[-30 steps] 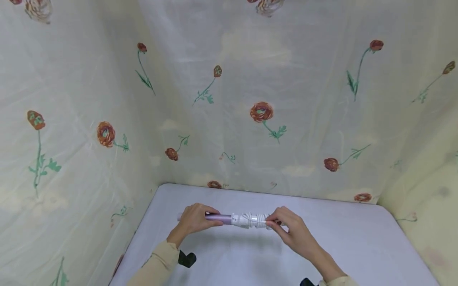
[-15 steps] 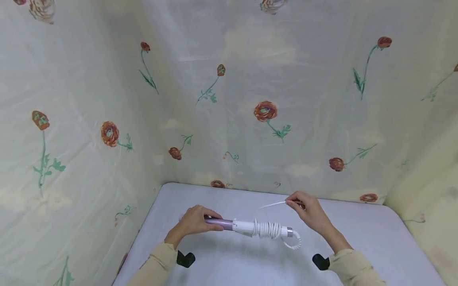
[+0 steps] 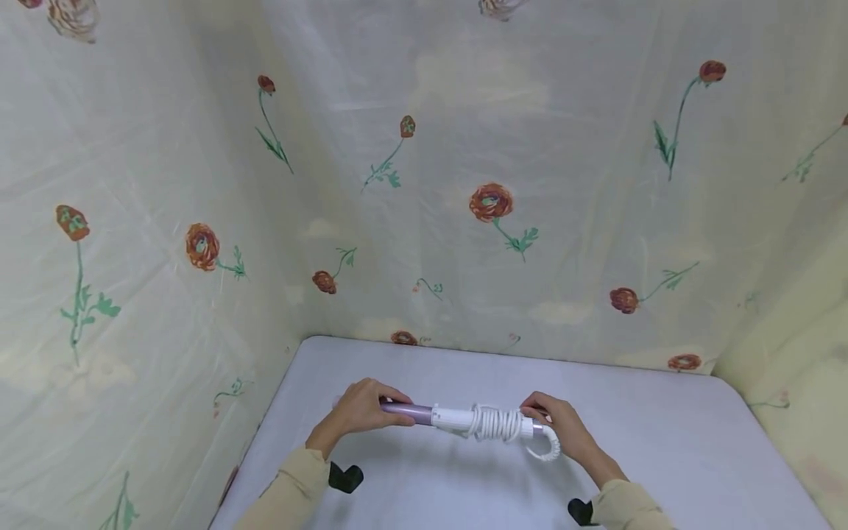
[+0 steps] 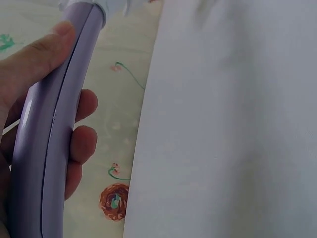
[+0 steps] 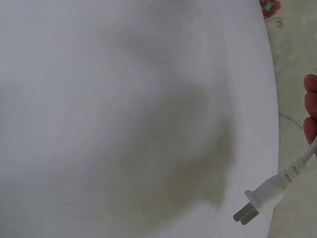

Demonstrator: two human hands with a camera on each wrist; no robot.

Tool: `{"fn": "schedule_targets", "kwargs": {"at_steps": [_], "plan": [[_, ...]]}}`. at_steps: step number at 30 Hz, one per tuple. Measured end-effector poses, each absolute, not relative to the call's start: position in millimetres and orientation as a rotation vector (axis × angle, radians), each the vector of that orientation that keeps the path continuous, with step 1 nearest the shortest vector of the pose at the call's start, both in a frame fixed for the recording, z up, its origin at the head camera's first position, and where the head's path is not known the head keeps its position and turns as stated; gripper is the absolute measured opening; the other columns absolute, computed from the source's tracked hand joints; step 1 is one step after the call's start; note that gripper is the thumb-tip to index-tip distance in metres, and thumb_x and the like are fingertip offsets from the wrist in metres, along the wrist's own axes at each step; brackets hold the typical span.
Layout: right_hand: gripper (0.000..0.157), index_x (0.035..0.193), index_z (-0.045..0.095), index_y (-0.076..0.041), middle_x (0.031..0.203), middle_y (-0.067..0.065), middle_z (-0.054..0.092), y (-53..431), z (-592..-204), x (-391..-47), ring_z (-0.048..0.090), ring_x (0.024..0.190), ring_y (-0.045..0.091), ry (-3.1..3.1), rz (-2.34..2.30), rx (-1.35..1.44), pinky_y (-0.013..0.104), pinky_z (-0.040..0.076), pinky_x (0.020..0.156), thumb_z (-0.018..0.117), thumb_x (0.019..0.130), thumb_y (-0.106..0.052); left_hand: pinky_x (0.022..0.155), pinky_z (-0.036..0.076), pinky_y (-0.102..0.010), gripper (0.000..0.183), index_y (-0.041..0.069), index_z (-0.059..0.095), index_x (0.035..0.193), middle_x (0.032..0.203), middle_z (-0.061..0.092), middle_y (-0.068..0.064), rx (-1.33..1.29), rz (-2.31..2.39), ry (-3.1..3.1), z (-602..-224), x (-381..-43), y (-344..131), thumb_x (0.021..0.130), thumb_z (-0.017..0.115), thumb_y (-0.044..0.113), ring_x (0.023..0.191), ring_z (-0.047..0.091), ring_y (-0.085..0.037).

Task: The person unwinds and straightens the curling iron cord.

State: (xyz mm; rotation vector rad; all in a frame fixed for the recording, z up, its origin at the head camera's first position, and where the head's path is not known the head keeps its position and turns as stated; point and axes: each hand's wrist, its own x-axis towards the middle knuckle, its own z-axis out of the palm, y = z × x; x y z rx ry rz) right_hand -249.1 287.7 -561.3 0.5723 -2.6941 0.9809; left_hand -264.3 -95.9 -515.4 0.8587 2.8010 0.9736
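My left hand (image 3: 363, 406) grips the purple barrel of a curling iron (image 3: 416, 414), held level above the table. In the left wrist view, the thumb and fingers wrap the purple barrel (image 4: 57, 119), which has a lengthwise seam. A white power cord (image 3: 495, 424) winds several times around the white section and loops out of the right end. By that end, my right hand (image 3: 564, 428) pinches the cord's free part. The right wrist view has its two-pin plug (image 5: 271, 190) hanging below the fingers (image 5: 310, 103). How the fingertips meet the cord is partly hidden.
A white table (image 3: 411, 493) lies beneath both hands. Floral cloth (image 3: 424, 184) hangs behind it and along both sides, close to the table's edges. Black straps (image 3: 346, 478) show at the wrists.
My right hand first drew the cord's free end up and away from the coil, then came back down beside the iron's right end. The left hand keeps its grip nearly in place.
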Motion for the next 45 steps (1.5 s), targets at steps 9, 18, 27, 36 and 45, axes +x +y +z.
{"fn": "schedule_targets", "kwargs": {"at_steps": [9, 18, 27, 36, 45], "plan": [[0.017, 0.102, 0.068, -0.012, 0.098, -0.001, 0.071, 268.5, -598.5, -233.2, 0.065, 0.092, 0.01, -2.782, 1.075, 0.322, 0.031, 0.051, 0.083, 0.067, 0.087, -0.019, 0.063, 0.043, -0.022, 0.04, 0.026, 0.075, 0.098, 0.093, 0.073, 0.009, 0.791, 0.98, 2.911, -512.3, -264.7, -87.6, 0.072, 0.074, 0.056, 0.071, 0.056, -0.002], [0.041, 0.127, 0.057, -0.015, 0.13, 0.001, 0.061, 223.6, -596.7, -213.1, 0.056, 0.121, 0.021, -2.741, 1.133, 0.418, 0.04, 0.042, 0.101, 0.065, 0.088, -0.012, 0.061, 0.043, -0.024, 0.041, 0.023, 0.075, 0.098, 0.091, 0.073, 0.005, 0.718, 0.983, 2.975, -512.6, -266.4, -88.1, 0.073, 0.074, 0.055, 0.07, 0.057, -0.005], [0.052, 0.138, 0.044, -0.004, 0.145, 0.014, 0.043, 189.1, -578.9, -215.3, 0.039, 0.136, 0.031, -2.7, 1.302, 0.357, 0.046, 0.031, 0.109, 0.061, 0.092, -0.019, 0.062, 0.043, -0.024, 0.042, 0.025, 0.075, 0.098, 0.091, 0.073, 0.007, 0.735, 0.972, 2.976, -508.0, -264.4, -82.2, 0.073, 0.071, 0.058, 0.073, 0.058, -0.005], [0.033, 0.127, 0.053, -0.007, 0.121, 0.008, 0.059, 178.5, -580.7, -219.3, 0.058, 0.111, 0.025, -2.564, 1.432, 0.347, 0.042, 0.045, 0.096, 0.055, 0.096, -0.019, 0.065, 0.045, -0.026, 0.046, 0.025, 0.075, 0.099, 0.092, 0.073, 0.007, 0.705, 0.974, 2.993, -507.1, -266.0, -82.1, 0.073, 0.069, 0.062, 0.076, 0.059, -0.006], [0.019, 0.111, 0.059, 0.001, 0.1, 0.012, 0.063, 178.7, -580.7, -220.8, 0.059, 0.091, 0.017, -2.525, 1.506, 0.187, 0.029, 0.051, 0.079, 0.049, 0.097, -0.008, 0.065, 0.044, -0.024, 0.05, 0.025, 0.075, 0.1, 0.093, 0.073, 0.008, 0.752, 0.952, 2.959, -506.8, -264.8, -79.9, 0.072, 0.066, 0.066, 0.073, 0.057, -0.004]]}}
